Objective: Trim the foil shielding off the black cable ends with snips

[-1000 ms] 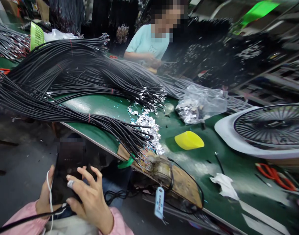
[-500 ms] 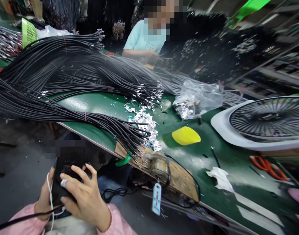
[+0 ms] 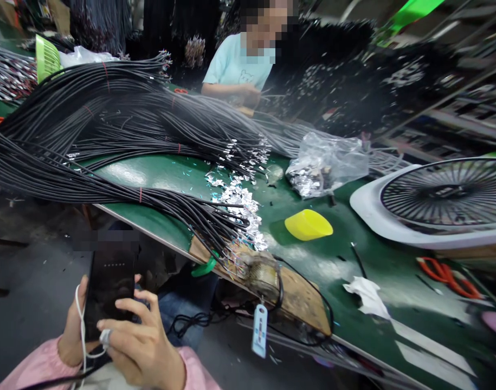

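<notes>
A dark phone (image 3: 109, 287) stands upright at the lower left, below the table edge. My left hand (image 3: 74, 330) grips its left side, with a white cord running down past the fingers. At the phone's right side, my right hand (image 3: 144, 341) has its fingers bent around the edge and over the lower screen; one finger wears a whitish wrap. Beyond them, a bundle of black cables (image 3: 162, 200) lies on the green table (image 3: 150, 222), its stripped ends beside a small round metal device (image 3: 264, 273) on a wooden board (image 3: 302, 300).
Silver scraps (image 3: 245, 208), a yellow cup (image 3: 308, 225), a plastic bag (image 3: 329, 165), a fan (image 3: 435, 200) and orange-handled scissors (image 3: 449, 277) lie on the table. A person (image 3: 239, 70) in a light blue shirt handles something across it.
My right hand has moved slightly down and right, from over the screen to the phone's lower right side. More of the screen shows, with a row of small dots.
</notes>
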